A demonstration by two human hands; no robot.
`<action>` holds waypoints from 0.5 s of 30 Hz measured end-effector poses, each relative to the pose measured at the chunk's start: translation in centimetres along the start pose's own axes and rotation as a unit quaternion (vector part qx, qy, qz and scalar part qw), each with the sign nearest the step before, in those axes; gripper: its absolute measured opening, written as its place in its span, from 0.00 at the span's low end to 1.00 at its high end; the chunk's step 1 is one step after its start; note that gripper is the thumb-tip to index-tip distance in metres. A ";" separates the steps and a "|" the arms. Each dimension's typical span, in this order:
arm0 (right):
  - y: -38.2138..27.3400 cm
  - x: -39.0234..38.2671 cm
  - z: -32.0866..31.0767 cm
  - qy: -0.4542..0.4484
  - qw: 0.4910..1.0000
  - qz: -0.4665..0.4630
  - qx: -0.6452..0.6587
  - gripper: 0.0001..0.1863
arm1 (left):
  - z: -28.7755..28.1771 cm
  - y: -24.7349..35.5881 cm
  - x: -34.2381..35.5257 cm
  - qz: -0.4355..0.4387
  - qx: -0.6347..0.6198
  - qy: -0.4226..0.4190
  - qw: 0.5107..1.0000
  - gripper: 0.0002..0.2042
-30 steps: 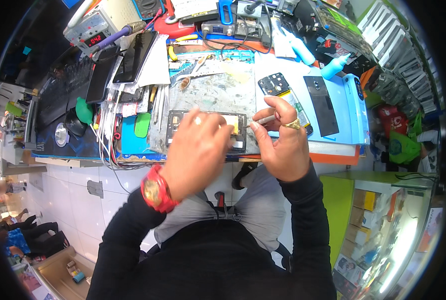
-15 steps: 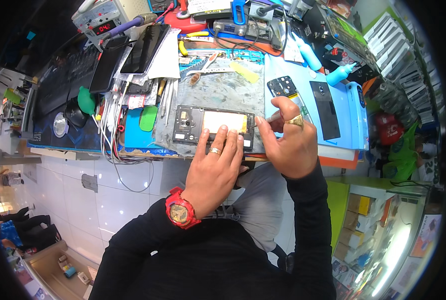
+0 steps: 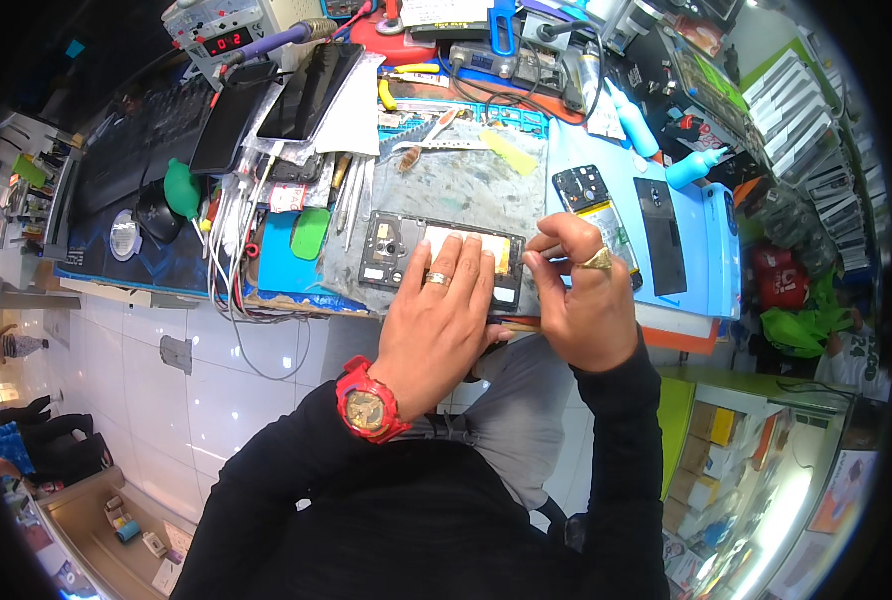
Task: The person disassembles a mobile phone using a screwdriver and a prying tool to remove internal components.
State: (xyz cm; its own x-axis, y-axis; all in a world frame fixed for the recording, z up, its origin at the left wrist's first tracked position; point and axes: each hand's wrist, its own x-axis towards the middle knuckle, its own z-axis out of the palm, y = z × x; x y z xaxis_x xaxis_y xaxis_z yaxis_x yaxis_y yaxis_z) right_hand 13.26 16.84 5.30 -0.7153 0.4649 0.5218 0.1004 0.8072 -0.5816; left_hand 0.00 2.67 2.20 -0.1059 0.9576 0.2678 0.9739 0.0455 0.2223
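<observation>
- Left hand (image 3: 434,325) has settled flat across the opened phone (image 3: 382,255), fingers straight, grasping nothing.
- Right hand (image 3: 594,305) pinches a slim tool (image 3: 554,254) near the phone's right end.
- Phone lies on the grey mat (image 3: 446,190), seemingly steadied.

The left hand (image 3: 441,325) is lying flat on an opened phone (image 3: 390,240), which is resting on a gray mat (image 3: 446,190). The right hand (image 3: 591,305) is pinching a thin tool (image 3: 552,252) beside the phone's right end. A red watch (image 3: 368,408) is circling the left wrist, and two dark phones (image 3: 311,92) are lying farther left.
</observation>
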 end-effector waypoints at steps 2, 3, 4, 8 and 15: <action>-0.7 0.7 -0.3 0.003 0.999 0.021 -0.041 0.19 | -0.3 -0.4 0.3 0.008 0.014 -0.007 1.000 0.39; -1.0 0.9 -0.6 0.007 0.995 0.045 -0.085 0.19 | -0.4 -0.4 0.3 0.019 0.024 -0.014 0.999 0.39; -1.1 0.9 -0.5 0.008 0.995 0.046 -0.087 0.19 | -0.4 -0.4 0.3 0.021 0.023 -0.014 0.999 0.39; -0.2 0.4 -0.8 -0.001 0.999 0.039 -0.033 0.20 | 0.0 -0.5 0.2 0.025 0.020 -0.003 0.999 0.39; -0.3 0.4 -1.0 -0.019 0.998 0.045 0.036 0.24 | 0.4 -0.3 0.1 0.022 0.031 -0.003 0.999 0.38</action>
State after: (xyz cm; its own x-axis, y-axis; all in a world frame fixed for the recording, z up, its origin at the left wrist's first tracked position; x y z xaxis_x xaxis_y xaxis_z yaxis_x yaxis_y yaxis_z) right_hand 13.67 17.17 6.27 -0.7315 0.5197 0.4414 0.1168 0.7333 -0.6698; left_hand -0.25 2.89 1.84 -0.0616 0.9609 0.2699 0.9882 0.0207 0.1521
